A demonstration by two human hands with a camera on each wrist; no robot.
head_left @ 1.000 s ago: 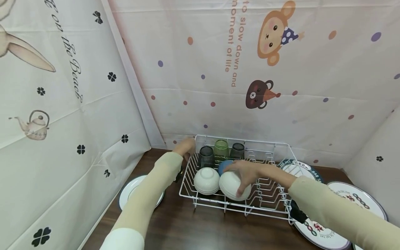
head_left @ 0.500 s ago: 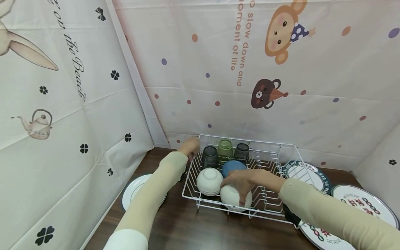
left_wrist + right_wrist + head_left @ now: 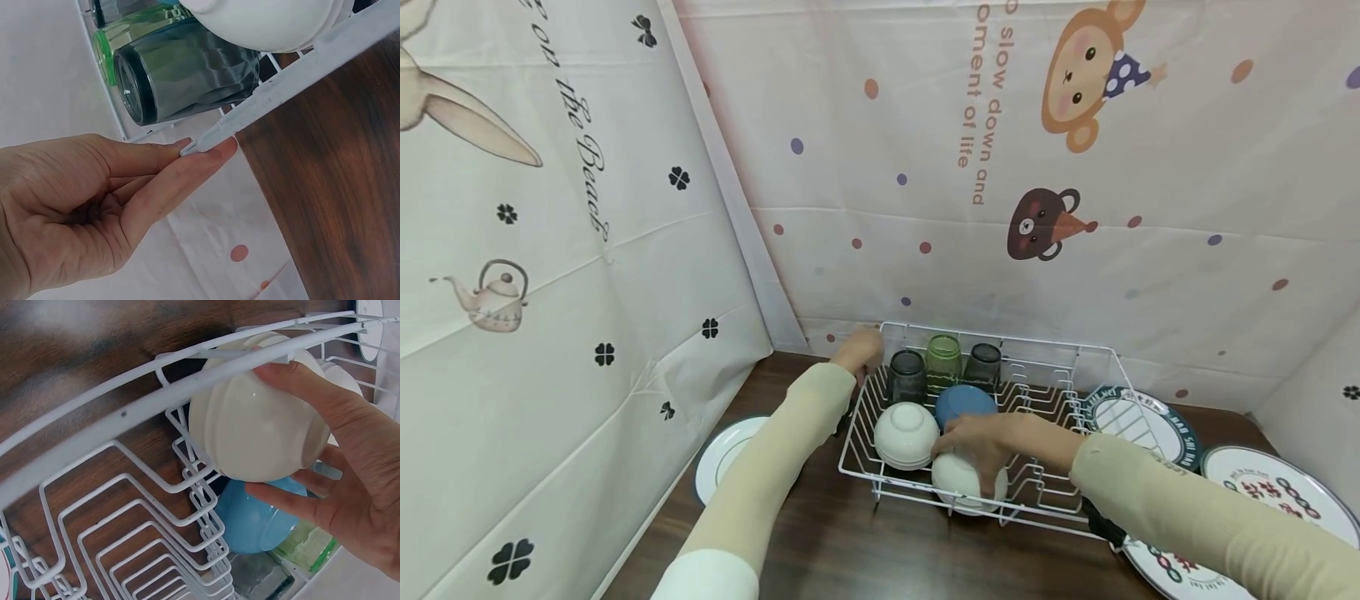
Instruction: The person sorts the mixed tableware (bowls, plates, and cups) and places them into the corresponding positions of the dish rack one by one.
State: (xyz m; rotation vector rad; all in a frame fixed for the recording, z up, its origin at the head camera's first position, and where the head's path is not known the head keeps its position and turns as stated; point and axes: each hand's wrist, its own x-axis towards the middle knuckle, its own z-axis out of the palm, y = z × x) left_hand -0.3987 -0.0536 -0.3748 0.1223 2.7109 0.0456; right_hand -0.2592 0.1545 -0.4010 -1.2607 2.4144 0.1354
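A white wire dish rack [image 3: 125, 420] stands on the dark wooden table. My left hand [image 3: 861, 352] is at its left back corner; in the left wrist view, thumb and fingers pinch the end of the rack's rim [image 3: 275, 94]. Near the rack's front rail, my right hand [image 3: 988, 440] grips an upside-down white bowl [image 3: 256, 425], thumb on the front side and fingers behind. Left of it sits another upturned white bowl [image 3: 906, 435]. A blue bowl [image 3: 964, 402] lies just behind. Two dark glasses [image 3: 907, 379] and a green glass [image 3: 943, 363] line the back.
Several white patterned plates [image 3: 1285, 483] lie right of the rack, partly under my right sleeve. Another plate [image 3: 718, 454] is at the left, half covered by my left forearm. Printed cloth [image 3: 850, 167] hangs behind and at the sides. Wire plate slots [image 3: 1037, 408] fill the rack's right part.
My right hand has moved the white bowl forward and down toward the front rail, uncovering more of the blue bowl. My left hand stays at the rack's corner; the view has shifted slightly.
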